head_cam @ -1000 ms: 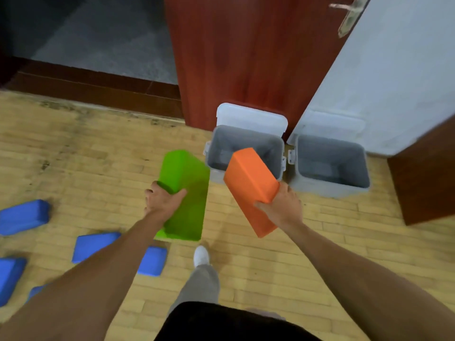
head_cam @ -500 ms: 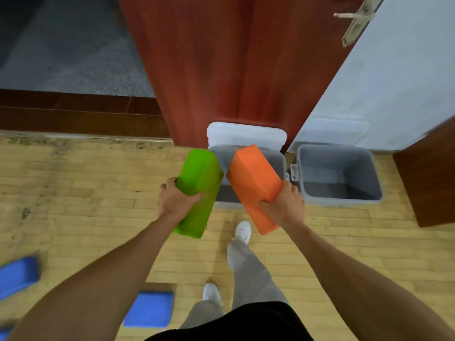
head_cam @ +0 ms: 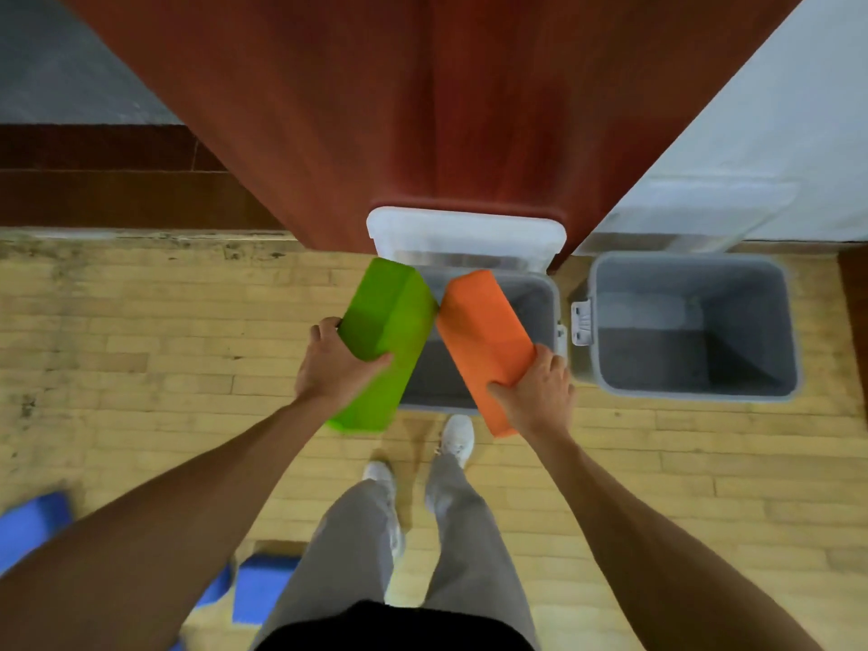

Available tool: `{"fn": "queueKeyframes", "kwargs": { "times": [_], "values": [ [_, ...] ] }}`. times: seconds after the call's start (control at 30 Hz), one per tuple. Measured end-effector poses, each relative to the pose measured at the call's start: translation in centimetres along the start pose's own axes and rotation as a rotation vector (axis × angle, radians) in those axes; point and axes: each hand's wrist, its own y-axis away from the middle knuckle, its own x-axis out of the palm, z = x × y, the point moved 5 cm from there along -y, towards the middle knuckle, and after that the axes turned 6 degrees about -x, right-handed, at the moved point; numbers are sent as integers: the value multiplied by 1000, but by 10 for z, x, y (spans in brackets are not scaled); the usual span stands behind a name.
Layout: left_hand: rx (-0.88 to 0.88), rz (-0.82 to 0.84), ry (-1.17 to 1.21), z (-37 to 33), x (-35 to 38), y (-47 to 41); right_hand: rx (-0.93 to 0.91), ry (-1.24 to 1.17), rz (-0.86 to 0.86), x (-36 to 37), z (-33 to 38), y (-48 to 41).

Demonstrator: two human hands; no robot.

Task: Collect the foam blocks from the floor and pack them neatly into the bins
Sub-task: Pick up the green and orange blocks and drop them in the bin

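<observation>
Red door (head_cam: 422, 110) fills the top, white wall (head_cam: 775, 133) to its right, wood floor (head_cam: 141, 345) below. Two grey open bins stand side by side: the door-side bin (head_cam: 533, 298), white lid (head_cam: 465, 227) flipped back against the door, and the wall-side bin (head_cam: 695, 393). Both look empty as far as I can see.

Person stands right at the door-side bin, a block in each hand, both held over its mouth. Left hand (head_cam: 329, 364) grips the green block (head_cam: 390, 321), thumb curled onto the top face and fingers round the side. Right hand (head_cam: 540, 392) holds the orange block (head_cam: 484, 331) by its lower part, fingers wrapped over the edge. The blocks tilt toward each other and their upper corners appear to touch.

Blue blocks (head_cam: 263, 589) lie on the floor behind the feet, another (head_cam: 33, 523) at far left. Plenty left to collect.

Risks, my guess:
- Both blocks go in together, wedge against each other or the rim, and land crooked rather than neatly packed.
- The green block hangs partly outside the near-left rim, so a straight drop could clip the edge and bounce onto the floor.
- Foam is light, so a block let go from height could tumble.
- A step back could trip on the blue blocks.
</observation>
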Motion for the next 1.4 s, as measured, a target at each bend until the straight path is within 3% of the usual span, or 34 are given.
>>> {"fn": "queueKeyframes", "kwargs": {
  "times": [0.33, 0.73, 0.83, 0.9, 0.97, 1.1, 1.27, 1.4],
  "values": [
    [14, -60, -36, 54, 152, -172, 24, -13, -43, 164, -54, -137],
    [200, -86, -39, 127, 334, -358, 15, -73, -156, 388, -106, -270],
    [137, -29, 2, 138, 365, -376, 73, -142, -116, 424, -116, -282],
    [93, 69, -4, 145, 380, -378, 92, -156, -1, 442, -119, -284],
    [71, 158, -39, 148, 382, -370, 60, -123, 126, 446, -118, -279],
    [98, 267, -65, 140, 345, -333, -5, -81, 210, 404, -101, -240],
    [146, 390, -44, 113, 244, -242, -103, -45, 316, 306, -41, -161],
    [85, 476, 77, 105, 141, -153, -102, -80, 512, 217, 17, -72]
  ]
}}
